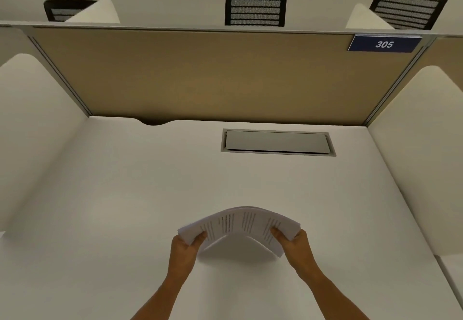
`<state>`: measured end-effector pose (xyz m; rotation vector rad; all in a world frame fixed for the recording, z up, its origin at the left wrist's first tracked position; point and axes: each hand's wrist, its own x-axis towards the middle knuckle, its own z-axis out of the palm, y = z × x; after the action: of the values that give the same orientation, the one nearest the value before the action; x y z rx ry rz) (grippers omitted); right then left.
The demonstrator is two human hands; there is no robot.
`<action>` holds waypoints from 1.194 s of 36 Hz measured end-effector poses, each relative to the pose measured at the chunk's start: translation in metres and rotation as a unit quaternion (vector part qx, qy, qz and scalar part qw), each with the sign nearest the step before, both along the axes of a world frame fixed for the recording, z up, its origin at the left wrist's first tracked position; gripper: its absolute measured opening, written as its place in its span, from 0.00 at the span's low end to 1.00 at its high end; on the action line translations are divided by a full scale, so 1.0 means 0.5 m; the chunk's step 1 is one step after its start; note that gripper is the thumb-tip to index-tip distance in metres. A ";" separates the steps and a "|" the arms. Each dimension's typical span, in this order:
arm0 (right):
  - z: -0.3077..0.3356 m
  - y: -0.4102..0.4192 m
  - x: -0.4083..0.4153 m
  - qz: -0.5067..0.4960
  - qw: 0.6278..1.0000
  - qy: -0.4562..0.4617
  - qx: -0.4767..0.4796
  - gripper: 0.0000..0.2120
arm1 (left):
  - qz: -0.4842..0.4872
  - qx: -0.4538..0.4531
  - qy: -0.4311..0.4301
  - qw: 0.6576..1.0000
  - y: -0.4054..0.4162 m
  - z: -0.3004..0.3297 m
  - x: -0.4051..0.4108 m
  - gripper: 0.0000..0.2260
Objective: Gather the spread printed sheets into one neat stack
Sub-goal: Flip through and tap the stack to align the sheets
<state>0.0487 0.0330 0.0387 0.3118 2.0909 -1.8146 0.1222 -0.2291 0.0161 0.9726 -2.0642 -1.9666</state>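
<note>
- Where the two bare forearms reach forward from the bottom edge, both hands meet on one stack of printed sheets (240, 224), held above the white desk (125, 194) near its front edge.
- The left hand (184, 247) is closed on the stack's left end, thumb on top and fingers curled beneath.
- The right hand (297, 242) is closed on the right end in the same way, thumb lying over the printed lines.
- The stack bows upward in the middle like an arch, its two ends lower than its centre; a soft shadow lies on the desk under it.
- The sheet edges sit close together, though slightly fanned at the left end.
- Farther back, a closed grey cable hatch (278, 142) is set flush in the desk, right of centre.
- A tan partition panel (200, 74) rises behind the desk, with white side dividers (32, 124) at both sides.
- A blue number plate (384, 43) reading 305 hangs at the panel's upper right.
- Beyond the panel, three black mesh chair backs (255, 8) show.
</note>
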 end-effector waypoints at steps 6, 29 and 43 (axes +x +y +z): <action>-0.011 0.009 0.000 0.034 0.999 0.006 0.017 0.10 | 0.002 -0.002 -0.015 1.000 0.006 -0.012 0.009 0.11; -0.084 0.036 -0.020 0.084 0.992 -0.010 0.092 0.10 | -0.050 0.000 -0.066 0.997 -0.004 -0.041 0.011 0.11; 0.110 0.035 -0.195 0.378 0.912 -0.006 0.159 0.11 | -0.055 -0.101 -0.073 0.991 -0.097 0.059 -0.025 0.35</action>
<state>-0.0490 0.0504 0.0936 -0.3733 2.0743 -1.0144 0.1098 -0.2776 0.0459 1.0073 -2.3882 -1.7369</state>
